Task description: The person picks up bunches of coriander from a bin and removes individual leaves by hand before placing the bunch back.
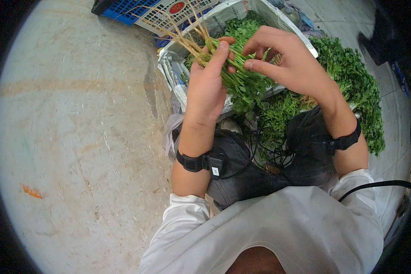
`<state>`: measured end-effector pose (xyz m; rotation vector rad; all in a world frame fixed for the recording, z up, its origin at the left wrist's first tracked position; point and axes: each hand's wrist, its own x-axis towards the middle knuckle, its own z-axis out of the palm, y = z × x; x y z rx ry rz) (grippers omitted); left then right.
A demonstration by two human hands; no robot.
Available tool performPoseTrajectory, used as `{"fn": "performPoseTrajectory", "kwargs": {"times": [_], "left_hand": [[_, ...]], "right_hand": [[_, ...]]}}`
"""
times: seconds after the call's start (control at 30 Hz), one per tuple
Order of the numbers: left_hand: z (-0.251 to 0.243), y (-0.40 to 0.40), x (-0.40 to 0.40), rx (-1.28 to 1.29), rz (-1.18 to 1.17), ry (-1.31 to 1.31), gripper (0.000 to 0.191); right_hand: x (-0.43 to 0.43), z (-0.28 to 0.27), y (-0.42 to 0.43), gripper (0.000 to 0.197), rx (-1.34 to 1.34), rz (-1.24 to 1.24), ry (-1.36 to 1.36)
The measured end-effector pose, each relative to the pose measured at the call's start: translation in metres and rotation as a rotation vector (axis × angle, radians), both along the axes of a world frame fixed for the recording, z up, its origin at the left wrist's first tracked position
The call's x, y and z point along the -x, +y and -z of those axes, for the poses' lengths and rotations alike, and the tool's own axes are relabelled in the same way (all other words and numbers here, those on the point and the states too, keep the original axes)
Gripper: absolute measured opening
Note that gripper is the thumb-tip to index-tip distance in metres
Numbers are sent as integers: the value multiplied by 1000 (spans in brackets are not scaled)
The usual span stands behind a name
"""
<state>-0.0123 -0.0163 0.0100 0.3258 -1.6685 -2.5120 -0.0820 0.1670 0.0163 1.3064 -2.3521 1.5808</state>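
My left hand (210, 73) grips a bunch of cilantro-like herbs (233, 73) near the root end. The long pale roots point up and left, and the leafy tops hang down to the right. My right hand (274, 56) is at the stems just right of the left hand, with thumb and fingers apart; whether a fingertip touches a stem I cannot tell. Beneath both hands stands a container lined with white woven plastic (173, 65), holding more leafy green herbs (243, 29). Part of its contents is hidden behind my hands and the bunch.
A large pile of green herbs (363, 92) lies on the floor to the right, reaching toward my knees. Blue and white plastic crates (157, 17) stand beyond the lined container. A pale plastic bag (173, 132) is beside my left knee, and black cables (274, 154) lie between my legs.
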Motion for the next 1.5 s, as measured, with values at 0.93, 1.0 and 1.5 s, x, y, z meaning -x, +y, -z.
{"fn": "performPoseTrajectory", "kwargs": {"times": [0.93, 1.0, 1.5], "left_hand": [[0, 5, -2, 488, -119, 103, 31], [0, 6, -2, 520, -109, 80, 31], [3, 10, 0, 672, -66, 196, 33]], "right_hand": [[0, -2, 2, 20, -27, 73, 255], [1, 1, 2, 20, -37, 91, 290], [1, 5, 0, 15, -21, 81, 228]]}}
